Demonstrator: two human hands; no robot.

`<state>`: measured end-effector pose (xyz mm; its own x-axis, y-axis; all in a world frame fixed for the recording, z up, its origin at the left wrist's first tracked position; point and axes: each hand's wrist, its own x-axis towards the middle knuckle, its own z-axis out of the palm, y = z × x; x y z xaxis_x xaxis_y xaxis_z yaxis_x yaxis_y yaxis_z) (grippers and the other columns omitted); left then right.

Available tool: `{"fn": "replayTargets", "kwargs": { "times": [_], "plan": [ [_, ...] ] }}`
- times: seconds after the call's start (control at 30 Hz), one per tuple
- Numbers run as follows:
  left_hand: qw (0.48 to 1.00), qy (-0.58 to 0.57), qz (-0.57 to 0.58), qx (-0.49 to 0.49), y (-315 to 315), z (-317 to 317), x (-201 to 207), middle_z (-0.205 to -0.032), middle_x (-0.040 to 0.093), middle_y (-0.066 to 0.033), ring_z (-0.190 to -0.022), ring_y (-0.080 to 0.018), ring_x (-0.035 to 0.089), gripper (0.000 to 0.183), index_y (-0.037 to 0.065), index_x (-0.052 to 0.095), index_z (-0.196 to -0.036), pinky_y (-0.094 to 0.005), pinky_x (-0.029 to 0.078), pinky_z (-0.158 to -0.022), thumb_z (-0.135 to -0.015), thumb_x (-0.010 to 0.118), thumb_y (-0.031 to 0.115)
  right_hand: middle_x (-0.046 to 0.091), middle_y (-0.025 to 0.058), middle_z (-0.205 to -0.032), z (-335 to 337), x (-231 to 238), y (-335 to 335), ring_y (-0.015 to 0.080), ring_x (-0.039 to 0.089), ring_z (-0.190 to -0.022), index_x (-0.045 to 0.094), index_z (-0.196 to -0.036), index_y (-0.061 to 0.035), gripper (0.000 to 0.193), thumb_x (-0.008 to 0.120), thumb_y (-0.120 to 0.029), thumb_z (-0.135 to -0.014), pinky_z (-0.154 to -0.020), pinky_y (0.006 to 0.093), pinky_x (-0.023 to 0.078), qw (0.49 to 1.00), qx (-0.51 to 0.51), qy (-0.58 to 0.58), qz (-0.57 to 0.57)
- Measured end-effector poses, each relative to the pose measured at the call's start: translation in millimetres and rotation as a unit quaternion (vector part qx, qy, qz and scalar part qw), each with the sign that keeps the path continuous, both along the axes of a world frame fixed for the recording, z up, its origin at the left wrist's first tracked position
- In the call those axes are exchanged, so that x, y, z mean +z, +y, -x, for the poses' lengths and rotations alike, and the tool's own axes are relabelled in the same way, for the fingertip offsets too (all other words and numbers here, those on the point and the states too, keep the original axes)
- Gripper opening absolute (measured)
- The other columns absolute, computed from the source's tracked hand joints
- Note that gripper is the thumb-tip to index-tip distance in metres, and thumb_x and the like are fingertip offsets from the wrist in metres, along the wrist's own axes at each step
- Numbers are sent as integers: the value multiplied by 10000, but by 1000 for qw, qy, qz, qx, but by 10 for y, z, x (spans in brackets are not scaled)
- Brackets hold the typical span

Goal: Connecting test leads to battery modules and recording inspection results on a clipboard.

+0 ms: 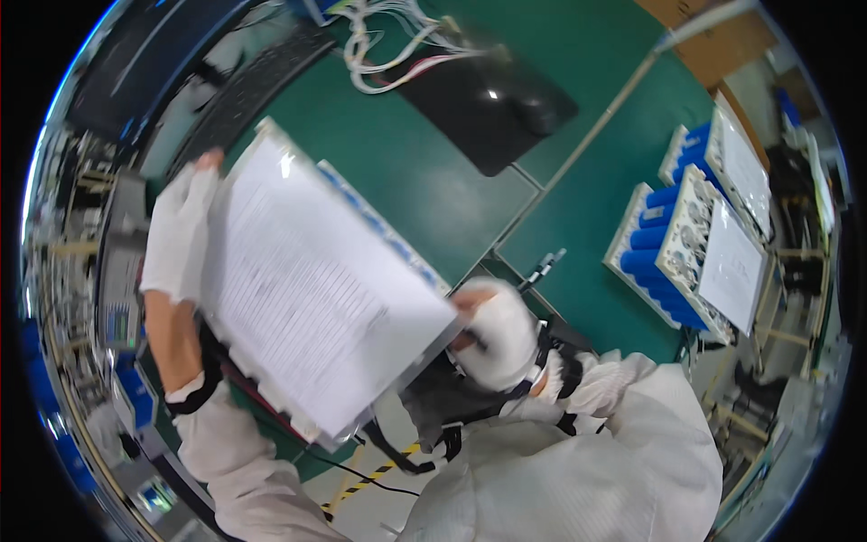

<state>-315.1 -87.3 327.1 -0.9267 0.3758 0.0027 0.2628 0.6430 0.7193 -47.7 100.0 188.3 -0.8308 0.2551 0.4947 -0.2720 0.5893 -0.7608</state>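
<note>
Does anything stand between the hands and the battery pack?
Nothing visible blocks them: the left hand is at the left edge of the battery pack, the right hand at its right corner. A white sheet covers its face; blur hides whether that hand pinches it.

Green tabletop (424,194), pale strip (591,144) running across it toward far right. Brown cardboard (736,45) beyond, far right. Light floor (393,420) near, yellow-black striped tape (372,481) on it. Right: tan-framed racking (786,338), contents blurry. Left: cluttered shelving (68,244), blue boxes (70,462) at near left. Bright light strip (34,172) along far-left rim.
</note>
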Motion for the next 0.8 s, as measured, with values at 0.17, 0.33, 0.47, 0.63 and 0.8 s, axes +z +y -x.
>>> {"fn": "replayTargets", "kwargs": {
  "times": [0.17,0.33,0.47,0.63,0.8],
  "plan": [
    [974,216,-59,39,-210,-917,186,-1153,618,-149,-1043,-213,573,363,-13,579,-1182,-298,408,-930,-919,530,231,643,174,-850,-202,-359,129,349,632,-790,588,-964,-38,279,691,-195,-758,-662,409,488,974,34,-220,33],
    [940,333,-26,74,-217,-1923,-61,-1044,619,-146,-982,-275,586,241,56,636,-1039,-347,437,-890,-805,634,114,653,133,-792,-268,-548,214,229,661,-689,563,-966,-27,132,600,-113,-873,-598,329,501,897,220,-314,220],
    [892,434,38,124,-42,-2132,-377,-995,632,-100,-933,-296,583,157,81,673,-896,-401,455,-819,-740,675,100,659,132,-866,-223,-606,270,193,665,-718,536,-971,-23,117,575,-116,-911,-641,277,527,761,330,-376,413],
    [864,472,-31,174,-38,-2048,-497,-833,645,-112,-786,-266,617,90,37,659,-868,-344,479,-716,-831,608,102,605,62,-878,-341,-782,162,122,617,-744,526,-972,-28,137,596,-41,-855,-691,227,504,726,365,-346,469],
    [875,418,-91,228,6,-2048,-490,-783,647,-136,-720,-279,619,96,29,673,-838,-361,487,-662,-799,610,90,624,116,-918,-424,-1081,-54,192,625,-822,560,-990,1,197,635,-95,-835,-738,312,496,936,159,-206,236]
  ]
}}
